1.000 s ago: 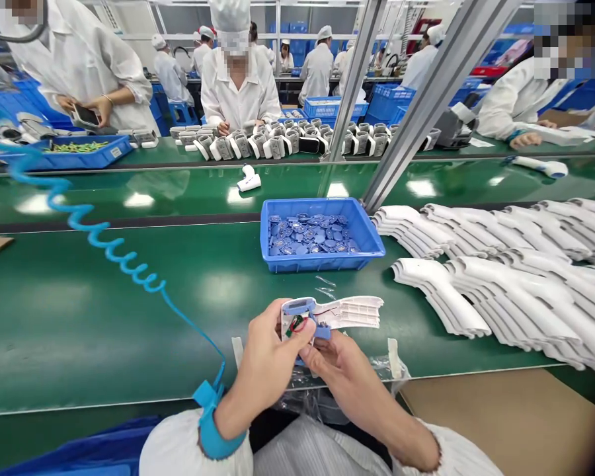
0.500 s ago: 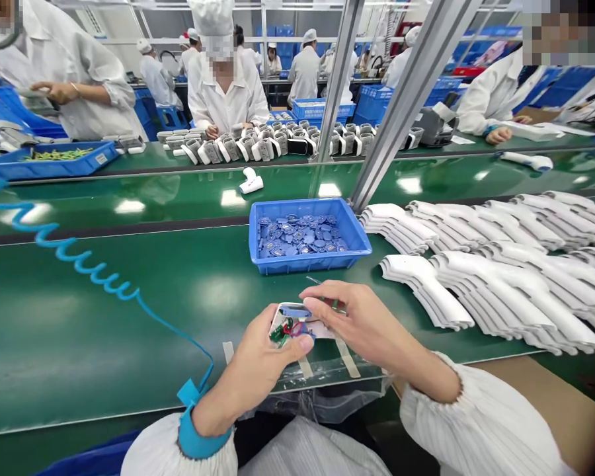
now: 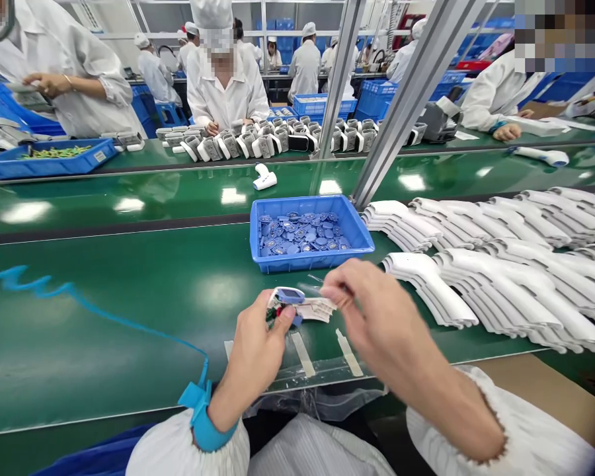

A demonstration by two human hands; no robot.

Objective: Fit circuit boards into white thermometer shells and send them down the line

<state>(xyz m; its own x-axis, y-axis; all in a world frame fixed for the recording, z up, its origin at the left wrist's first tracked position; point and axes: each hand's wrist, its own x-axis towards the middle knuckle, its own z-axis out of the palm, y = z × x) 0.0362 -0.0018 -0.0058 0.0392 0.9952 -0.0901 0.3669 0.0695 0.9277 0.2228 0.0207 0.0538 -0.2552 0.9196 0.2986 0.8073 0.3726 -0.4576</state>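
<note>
My left hand (image 3: pixel 258 344) grips a white thermometer housing (image 3: pixel 320 309), its thumb over the exposed insides. A blue-framed display (image 3: pixel 289 295) sits in the upper end of this half shell, with a green circuit board and red wires partly hidden under the thumb. To the right of it my right hand (image 3: pixel 371 304) is raised and smeared by motion, thumb and forefinger pinched together. A thin clear film (image 3: pixel 310 289) seems to stretch from those fingertips toward the display; its edges are blurred. Around my left wrist is a blue strap (image 3: pixel 203 420).
A blue bin (image 3: pixel 312 261) of blue display parts stands ahead. Stacked white shells (image 3: pixel 496 284) fill the right side. A coiled blue cord (image 3: pixel 129 322) crosses the left. Metal posts (image 3: pixel 406 99) rise ahead. Beyond, a white thermometer (image 3: pixel 264 177) lies on the belt, with co-workers behind.
My right hand has pulled away from the display to the right, drawing the clear film. The housing has shifted slightly up and left. The thermometer on the belt has moved right.
</note>
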